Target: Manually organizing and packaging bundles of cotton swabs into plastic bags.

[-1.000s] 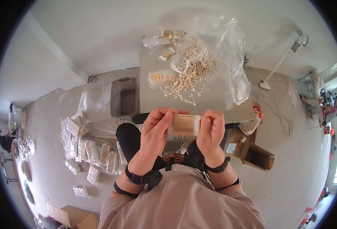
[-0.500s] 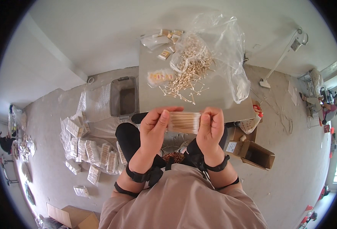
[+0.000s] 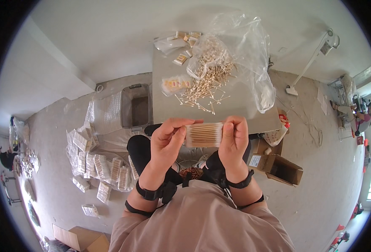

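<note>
Between my two hands is a flat pack of cotton swabs [image 3: 204, 135], wooden sticks side by side with white tips at both ends. My left hand [image 3: 168, 136] closes on its left end, thumb toward me and fingers behind. The right end is pinched by my right hand [image 3: 233, 138] in the same way. Beyond the pack, a heap of loose cotton swabs [image 3: 210, 77] spills from a clear plastic bag [image 3: 252, 54] on the grey table [image 3: 168, 109]. A clear packet with yellow and pink marks [image 3: 175, 85] lies left of the heap.
Small packs [image 3: 180, 59] lie at the table's far left. A grey bin [image 3: 137, 107] stands left of the table. Several bundled swab packs [image 3: 102, 166] are piled on the floor at left. An open cardboard box [image 3: 283, 170] sits at right, another box [image 3: 82, 238] at lower left.
Both hands have shifted slightly, and the pack now lies more level, its right end raised a little. The grip on both ends stays. The table's contents look unchanged.
</note>
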Motion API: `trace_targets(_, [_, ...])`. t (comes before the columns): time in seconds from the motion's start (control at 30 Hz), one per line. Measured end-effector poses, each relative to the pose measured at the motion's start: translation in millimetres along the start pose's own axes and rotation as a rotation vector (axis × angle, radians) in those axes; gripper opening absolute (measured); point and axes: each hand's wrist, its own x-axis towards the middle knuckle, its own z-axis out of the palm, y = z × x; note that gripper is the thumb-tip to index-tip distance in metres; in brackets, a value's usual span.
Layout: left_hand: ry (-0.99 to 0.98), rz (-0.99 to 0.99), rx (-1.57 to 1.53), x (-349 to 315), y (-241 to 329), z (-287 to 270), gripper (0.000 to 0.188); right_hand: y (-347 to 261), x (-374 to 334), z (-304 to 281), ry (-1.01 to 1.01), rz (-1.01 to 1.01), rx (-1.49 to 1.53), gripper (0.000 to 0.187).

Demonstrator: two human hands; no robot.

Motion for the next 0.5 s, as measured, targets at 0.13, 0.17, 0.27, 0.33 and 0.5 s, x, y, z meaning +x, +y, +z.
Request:
trace_targets(0.13, [-0.077, 0.229, 0.502, 2.2, 2.7, -8.2, 0.021, -1.9, 2.5, 0.0, 0.002, 0.114, 0.094, 0.015])
trace_targets(0.17, [-0.077, 0.229, 0.503, 3.6, 2.7, -8.2, 0.021, -2.2, 3.0, 0.3, 0.004, 0.132, 0.11, 0.015])
trace_targets(0.27, [-0.067, 0.404, 0.682, 9.5, -0.9, -7.6, 0.017, -1.1, 2.9, -1.3, -0.005, 0.152, 0.145, 0.014])
trace_targets(0.33, [-0.043, 0.48, 0.616, 11.0, -8.9, -8.4, 0.014, -0.3, 2.0, -2.0, -0.006, 0.111, 0.101, 0.014])
trace_targets(0.5, [0.019, 0.073, -0.114, -3.1, -27.8, -0.5, 0.023, -0.7, -3.5, -2.6, -0.042, -0.025, -0.1, 0.015])
